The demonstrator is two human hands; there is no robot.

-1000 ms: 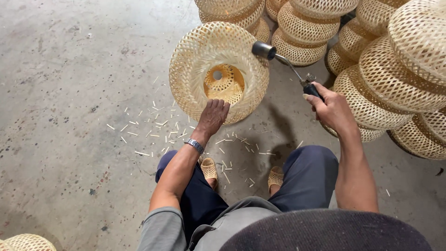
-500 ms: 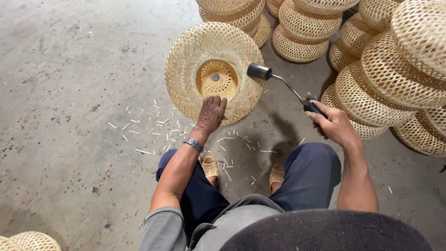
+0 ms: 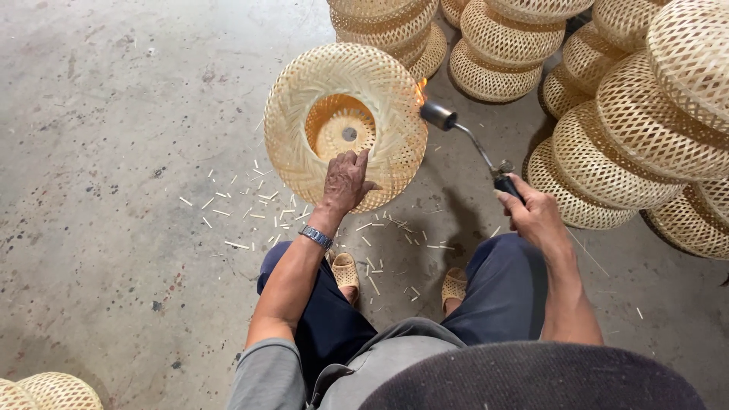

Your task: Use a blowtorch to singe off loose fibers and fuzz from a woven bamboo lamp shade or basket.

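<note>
A round woven bamboo lampshade [image 3: 345, 125] is tilted on its side above the concrete floor, its open mouth facing me. My left hand [image 3: 345, 181] grips its lower rim, a watch on the wrist. My right hand [image 3: 535, 216] holds a gas torch [image 3: 471, 144] by its black handle. The torch's metal nozzle sits at the lampshade's right edge, where a small orange flame touches the weave.
Stacks of similar woven shades [image 3: 645, 129] fill the right side and the back [image 3: 383, 26]. Another shade [image 3: 45, 391] lies at the bottom left. Short bamboo splinters [image 3: 250, 209] litter the floor around my sandalled feet [image 3: 345, 269].
The lampshade has turned in my left hand and its mouth now faces me more. The torch nozzle has moved from the shade's opening to its right outer edge.
</note>
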